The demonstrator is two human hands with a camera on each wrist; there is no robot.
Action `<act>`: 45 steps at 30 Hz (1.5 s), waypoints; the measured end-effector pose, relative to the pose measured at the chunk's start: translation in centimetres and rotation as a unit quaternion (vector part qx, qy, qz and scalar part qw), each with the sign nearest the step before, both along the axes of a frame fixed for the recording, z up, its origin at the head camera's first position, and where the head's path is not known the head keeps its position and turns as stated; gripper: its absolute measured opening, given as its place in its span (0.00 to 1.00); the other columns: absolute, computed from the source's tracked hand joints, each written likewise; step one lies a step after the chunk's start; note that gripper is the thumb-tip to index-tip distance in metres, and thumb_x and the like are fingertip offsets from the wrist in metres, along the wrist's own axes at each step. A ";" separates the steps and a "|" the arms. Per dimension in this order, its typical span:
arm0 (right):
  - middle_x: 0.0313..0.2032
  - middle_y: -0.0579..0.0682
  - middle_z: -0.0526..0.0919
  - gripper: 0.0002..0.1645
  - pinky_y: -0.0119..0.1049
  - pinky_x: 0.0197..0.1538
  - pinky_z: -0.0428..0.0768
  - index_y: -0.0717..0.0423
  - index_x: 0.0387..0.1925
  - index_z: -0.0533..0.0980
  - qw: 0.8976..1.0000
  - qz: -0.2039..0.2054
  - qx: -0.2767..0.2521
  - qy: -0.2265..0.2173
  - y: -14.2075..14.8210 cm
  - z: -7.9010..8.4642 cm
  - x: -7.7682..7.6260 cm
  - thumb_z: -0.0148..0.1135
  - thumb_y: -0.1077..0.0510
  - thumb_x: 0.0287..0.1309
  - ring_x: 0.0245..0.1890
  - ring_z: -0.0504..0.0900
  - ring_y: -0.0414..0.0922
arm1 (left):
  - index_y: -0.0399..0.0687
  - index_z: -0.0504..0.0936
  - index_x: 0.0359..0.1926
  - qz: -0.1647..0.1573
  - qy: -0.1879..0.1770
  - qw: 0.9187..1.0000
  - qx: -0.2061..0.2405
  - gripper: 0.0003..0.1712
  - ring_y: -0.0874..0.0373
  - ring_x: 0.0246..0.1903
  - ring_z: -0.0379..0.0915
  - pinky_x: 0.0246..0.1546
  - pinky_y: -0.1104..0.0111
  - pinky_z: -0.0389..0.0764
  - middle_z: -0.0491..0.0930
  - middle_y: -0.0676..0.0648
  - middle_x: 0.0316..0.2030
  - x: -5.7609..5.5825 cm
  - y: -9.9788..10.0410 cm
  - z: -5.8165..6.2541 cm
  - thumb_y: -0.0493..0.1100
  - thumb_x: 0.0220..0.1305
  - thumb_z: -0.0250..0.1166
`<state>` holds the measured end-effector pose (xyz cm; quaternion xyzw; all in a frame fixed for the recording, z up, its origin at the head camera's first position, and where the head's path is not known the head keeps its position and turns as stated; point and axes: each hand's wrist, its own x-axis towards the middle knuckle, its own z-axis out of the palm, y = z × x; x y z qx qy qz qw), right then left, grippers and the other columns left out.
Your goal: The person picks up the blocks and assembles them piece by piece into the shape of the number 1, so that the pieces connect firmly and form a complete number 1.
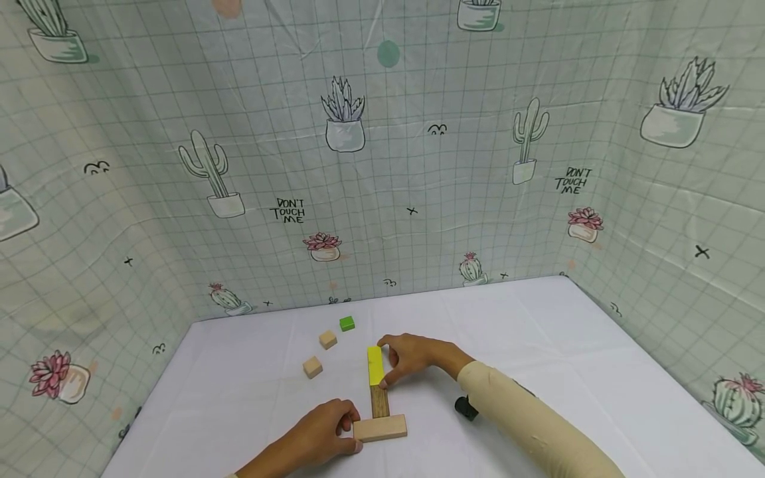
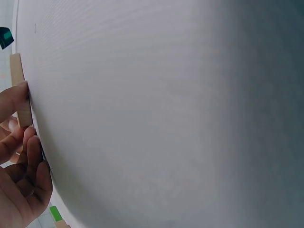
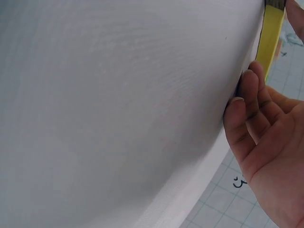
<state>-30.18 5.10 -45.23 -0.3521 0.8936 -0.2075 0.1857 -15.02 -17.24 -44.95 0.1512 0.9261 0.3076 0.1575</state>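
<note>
In the head view a yellow block (image 1: 375,366), a dark brown wooden block (image 1: 379,401) and a pale wooden block (image 1: 380,429) lie on the table, forming a T-like shape. The pale one lies crosswise at the near end. My left hand (image 1: 325,431) holds its left end between thumb and fingers; the left wrist view shows the thumb over the pale block (image 2: 23,114). With thumb at the near end and a finger at the far end, my right hand (image 1: 411,357) pinches the yellow block along its right side. The right wrist view shows the yellow block (image 3: 270,35) beside the curled fingers.
Two pale wooden cubes (image 1: 313,367) and a green cube (image 1: 347,323) sit at the back left. Partly under the right forearm is a dark cylindrical thing (image 1: 466,407). A patterned curtain (image 1: 382,172) encloses the white table (image 1: 251,372) at the back and sides.
</note>
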 end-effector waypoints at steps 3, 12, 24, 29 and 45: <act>0.30 0.40 0.78 0.52 0.31 0.37 0.73 0.54 0.68 0.67 1.000 0.001 0.000 0.001 -0.1 0.0 -0.1 0.77 0.38 0.46 0.30 0.73 0.36 | 0.49 0.79 0.41 0.000 0.002 1.000 0.001 0.16 0.64 0.28 0.65 0.29 0.72 0.68 0.72 0.54 0.31 0.0 -0.1 -0.1 0.45 0.55 0.76; 0.30 0.41 0.78 0.51 0.30 0.36 0.73 0.55 0.68 0.66 1.000 0.008 -0.005 -0.014 -0.2 0.2 -0.2 0.77 0.40 0.48 0.30 0.73 0.35 | 0.49 0.79 0.41 0.000 0.003 1.000 -0.003 0.17 0.64 0.28 0.65 0.30 0.71 0.68 0.72 0.55 0.31 0.0 -0.2 -0.3 0.46 0.55 0.76; 0.31 0.41 0.79 0.48 0.32 0.38 0.74 0.55 0.68 0.66 0.999 0.007 -0.013 -0.030 -0.1 0.2 -0.5 0.75 0.41 0.50 0.31 0.75 0.36 | 0.48 0.79 0.41 0.005 -0.006 1.000 -0.007 0.17 0.64 0.29 0.66 0.31 0.71 0.68 0.72 0.55 0.31 0.2 -0.1 -0.1 0.45 0.55 0.76; 0.32 0.40 0.79 0.47 0.34 0.40 0.74 0.53 0.68 0.67 1.000 0.002 -0.008 -0.020 -0.1 0.2 -1.1 0.74 0.40 0.51 0.32 0.75 0.37 | 0.49 0.79 0.41 0.005 -0.001 1.000 -0.006 0.16 0.64 0.28 0.66 0.30 0.71 0.68 0.72 0.55 0.30 0.1 -0.1 -0.2 0.46 0.55 0.77; 0.33 0.39 0.80 0.37 0.39 0.45 0.75 0.50 0.61 0.74 0.999 -0.019 -0.034 0.036 -1.5 1.1 -2.6 0.73 0.39 0.53 0.40 0.74 0.40 | 0.49 0.78 0.41 0.001 -0.014 1.000 0.026 0.17 0.63 0.29 0.66 0.31 0.71 0.68 0.72 0.54 0.31 -0.1 -0.3 -0.4 0.45 0.55 0.76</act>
